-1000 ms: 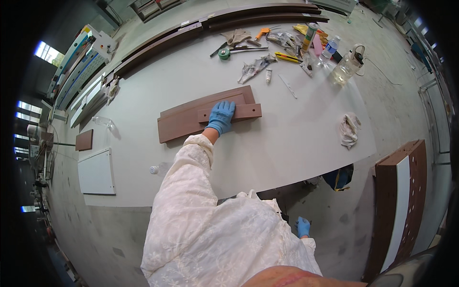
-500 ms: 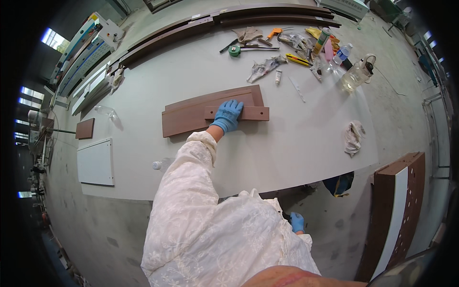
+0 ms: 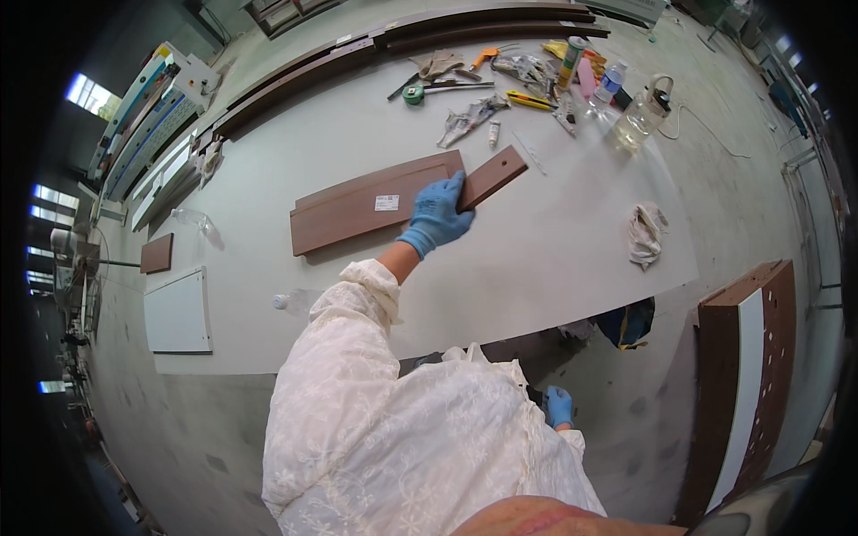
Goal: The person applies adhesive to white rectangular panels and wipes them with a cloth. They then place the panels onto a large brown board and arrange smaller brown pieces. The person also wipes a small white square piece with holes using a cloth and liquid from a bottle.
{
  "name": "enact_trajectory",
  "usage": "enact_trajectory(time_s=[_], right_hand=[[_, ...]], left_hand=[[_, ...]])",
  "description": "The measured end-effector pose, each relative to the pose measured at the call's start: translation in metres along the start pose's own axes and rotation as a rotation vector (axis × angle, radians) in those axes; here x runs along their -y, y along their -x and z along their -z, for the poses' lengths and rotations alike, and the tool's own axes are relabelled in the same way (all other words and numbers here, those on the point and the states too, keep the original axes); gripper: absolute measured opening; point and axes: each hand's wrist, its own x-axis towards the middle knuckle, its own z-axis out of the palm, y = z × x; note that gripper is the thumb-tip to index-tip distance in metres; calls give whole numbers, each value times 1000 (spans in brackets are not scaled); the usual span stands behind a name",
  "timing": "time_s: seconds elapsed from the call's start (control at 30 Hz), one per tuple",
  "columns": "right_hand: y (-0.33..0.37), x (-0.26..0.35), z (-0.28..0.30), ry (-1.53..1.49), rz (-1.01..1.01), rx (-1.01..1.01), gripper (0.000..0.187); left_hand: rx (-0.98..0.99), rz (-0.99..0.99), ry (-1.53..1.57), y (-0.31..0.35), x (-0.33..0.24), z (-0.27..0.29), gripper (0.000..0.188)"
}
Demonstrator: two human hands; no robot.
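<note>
My left hand [image 3: 438, 213], in a blue glove, is closed round a short brown strip [image 3: 497, 177] with a hole near its end. The strip points up and to the right, and my hand hides its other end. Just left of it, a larger brown board [image 3: 344, 210] with a white label [image 3: 387, 203] lies on the table. My right hand [image 3: 559, 407], also blue-gloved, hangs low beside the table's near edge. Its fingers are curled by a dark thing [image 3: 534, 395], mostly hidden by my white sleeve and clothing.
On the pale table [image 3: 536, 268], a tape measure [image 3: 413, 95], a yellow knife [image 3: 530, 100], a clear jug [image 3: 639, 121] and a bottle [image 3: 610, 82] stand or lie at the back. A rag [image 3: 645, 236] lies right, a white panel [image 3: 177, 313] left. Brown panels [image 3: 746, 384] stand beyond the right edge.
My left hand has lifted the strip off the larger board and swung it up and to the right, uncovering the white label. My right hand stays low.
</note>
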Motion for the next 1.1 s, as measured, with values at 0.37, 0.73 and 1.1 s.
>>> enact_trajectory(time_s=[0.37, 0.73, 1.1], right_hand=[[98, 175, 71, -423, 553, 185, 59], [156, 170, 236, -681, 490, 429, 63], [139, 231, 280, 144, 761, -60, 33]], left_hand=[[680, 494, 1592, 72, -307, -101, 48], [991, 461, 1757, 139, -517, -161, 61], [146, 128, 1114, 86, -572, -226, 102]])
